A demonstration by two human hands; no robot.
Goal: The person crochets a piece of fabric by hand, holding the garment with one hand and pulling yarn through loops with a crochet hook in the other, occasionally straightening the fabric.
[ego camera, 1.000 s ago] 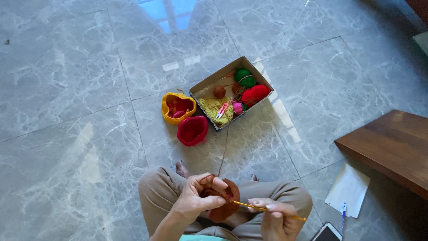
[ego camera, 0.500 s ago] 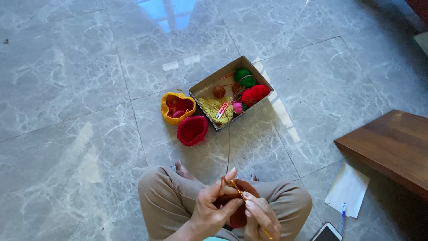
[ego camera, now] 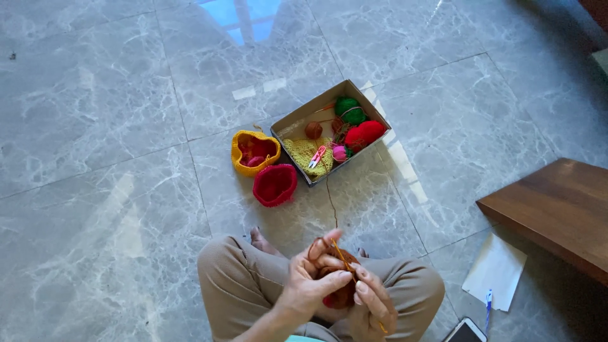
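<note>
Brown crochet piece [ego camera: 339, 288] pinched in left hand [ego camera: 310, 282]; hook [ego camera: 345, 261] gripped by right hand [ego camera: 373, 304], slanting up-left.

We are watching the left hand [ego camera: 310, 278] closing in over the brown crochet piece [ego camera: 339, 292], fingers now wrapped around it where a second ago they were spread wide. The right hand [ego camera: 370, 304] is tucking in close beside it, and the crochet hook [ego camera: 342, 256] is tilting up from flat to slanting across the work.
</note>
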